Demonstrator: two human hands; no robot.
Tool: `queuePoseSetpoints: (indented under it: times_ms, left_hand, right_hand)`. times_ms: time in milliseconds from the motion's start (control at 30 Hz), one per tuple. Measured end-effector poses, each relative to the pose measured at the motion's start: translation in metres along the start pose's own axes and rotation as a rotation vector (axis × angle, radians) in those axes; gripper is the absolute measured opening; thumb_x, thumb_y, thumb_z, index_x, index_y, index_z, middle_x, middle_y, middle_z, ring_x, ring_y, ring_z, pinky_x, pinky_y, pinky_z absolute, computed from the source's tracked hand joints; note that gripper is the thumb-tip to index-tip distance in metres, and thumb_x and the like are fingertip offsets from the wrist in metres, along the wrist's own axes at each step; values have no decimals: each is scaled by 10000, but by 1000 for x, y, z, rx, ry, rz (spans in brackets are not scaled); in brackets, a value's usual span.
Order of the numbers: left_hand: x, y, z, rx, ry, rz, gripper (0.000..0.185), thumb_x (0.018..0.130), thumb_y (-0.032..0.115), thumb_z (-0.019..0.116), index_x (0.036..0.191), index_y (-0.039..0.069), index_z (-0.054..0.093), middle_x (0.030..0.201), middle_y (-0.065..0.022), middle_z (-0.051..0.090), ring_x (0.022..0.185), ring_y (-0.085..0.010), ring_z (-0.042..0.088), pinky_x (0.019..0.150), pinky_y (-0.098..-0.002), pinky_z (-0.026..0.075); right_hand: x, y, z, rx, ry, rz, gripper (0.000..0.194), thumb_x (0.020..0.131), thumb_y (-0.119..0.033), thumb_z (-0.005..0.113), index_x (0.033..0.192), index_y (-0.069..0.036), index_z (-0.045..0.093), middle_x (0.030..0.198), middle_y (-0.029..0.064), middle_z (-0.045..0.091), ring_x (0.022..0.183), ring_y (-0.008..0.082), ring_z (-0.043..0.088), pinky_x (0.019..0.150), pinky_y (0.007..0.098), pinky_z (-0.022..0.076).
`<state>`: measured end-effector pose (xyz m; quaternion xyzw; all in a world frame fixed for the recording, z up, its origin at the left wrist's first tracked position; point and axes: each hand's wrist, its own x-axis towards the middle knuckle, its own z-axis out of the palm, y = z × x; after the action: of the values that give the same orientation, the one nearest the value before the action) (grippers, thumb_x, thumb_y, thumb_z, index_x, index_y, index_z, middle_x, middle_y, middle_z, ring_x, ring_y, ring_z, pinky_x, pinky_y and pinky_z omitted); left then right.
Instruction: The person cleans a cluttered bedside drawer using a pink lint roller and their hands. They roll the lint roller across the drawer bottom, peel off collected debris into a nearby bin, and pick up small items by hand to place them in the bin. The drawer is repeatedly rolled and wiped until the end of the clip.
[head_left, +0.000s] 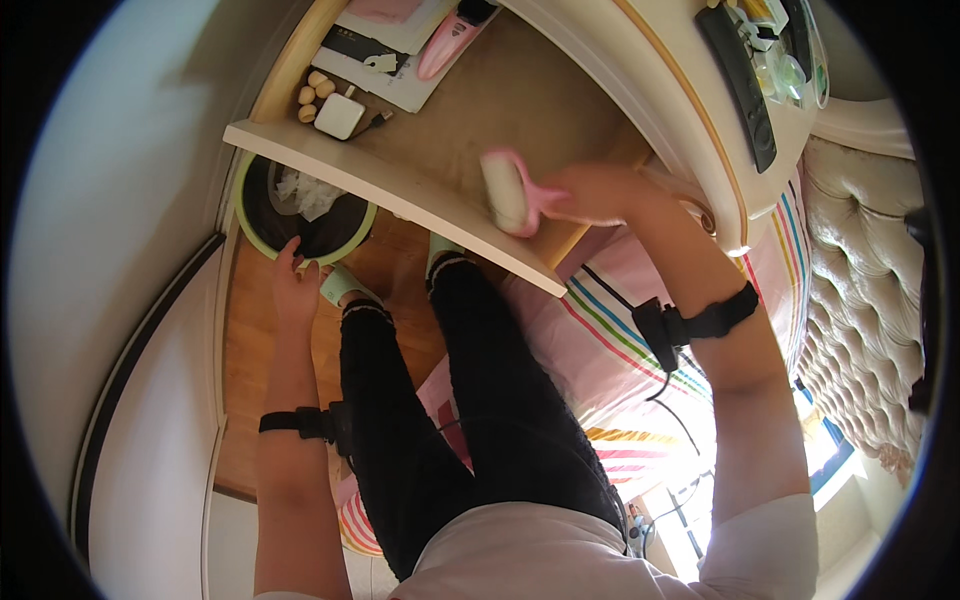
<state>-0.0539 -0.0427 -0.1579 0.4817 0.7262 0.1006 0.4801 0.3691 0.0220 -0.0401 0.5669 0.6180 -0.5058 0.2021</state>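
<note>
My right hand (592, 195) grips the pink handle of a lint roller (506, 191) with a white roll. It is held over the front right of a pulled-out drawer (540, 97) and is slightly blurred. Whether the roll touches the drawer's bottom or front panel (390, 199), I cannot tell. On the left, my left hand (295, 281) is at the green rim of a waste bin (251, 244), fingers apart and holding nothing; contact with the rim is unclear. The bin has a dark liner and crumpled white tissue (311, 196) inside.
In the drawer are a white charger (340, 116), wooden beads (307, 96), papers (394, 82) and a pink device (454, 43). A black remote control (739, 90) lies on the cabinet top. Beside my legs is a bed with striped bedding (622, 315). A wall (150, 187) borders the left.
</note>
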Motion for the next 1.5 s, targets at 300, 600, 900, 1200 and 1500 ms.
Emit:
queuePoseSetpoints:
  times_ms: [300, 600, 900, 1200, 1500]
  left_hand:
    - [-23, -4, 2, -194, -30, -82, 384, 849, 48, 555, 1227, -13, 518, 1030, -109, 611, 902, -149, 596, 795, -284, 469]
    - [-28, -7, 18, -277, -98, -149, 365, 852, 24, 559, 1215, 3, 530, 1166, -113, 565, 1020, -170, 563, 866, -280, 449]
    - [-37, 13, 23, -220, -91, -36, 333, 851, 36, 590, 1181, 21, 549, 1020, -62, 598, 909, -147, 573, 798, -268, 466]
    - [-73, 130, 4, -574, -123, 190, 352, 923, 160, 555, 1244, 27, 502, 1073, -65, 585, 939, -128, 555, 815, -266, 448]
    - [-69, 198, -26, -1039, -371, 66, 466, 896, 125, 599, 1296, -24, 413, 1230, -130, 499, 1089, -178, 521, 939, -305, 412]
  right_hand:
    - [14, -3, 28, 627, 79, 80, 336, 868, -319, 593, 1104, -80, 602, 754, 6, 546, 641, 102, 480, 569, 258, 403]
    - [11, 7, 35, 615, 123, 44, 342, 851, -313, 601, 1087, -67, 618, 849, 55, 596, 761, 145, 539, 669, 271, 430]
    - [-36, 49, 9, 278, 84, 134, 405, 824, -393, 581, 1041, -53, 620, 896, 117, 648, 842, 238, 620, 728, 325, 481]
    - [-71, -39, 56, 1135, 444, -51, 216, 864, -171, 618, 1015, -21, 582, 741, -14, 536, 635, 56, 494, 560, 214, 419]
    - [-67, -123, 73, 1262, 212, -274, 307, 880, -137, 601, 1150, -1, 550, 850, -6, 558, 728, 66, 518, 646, 219, 452]
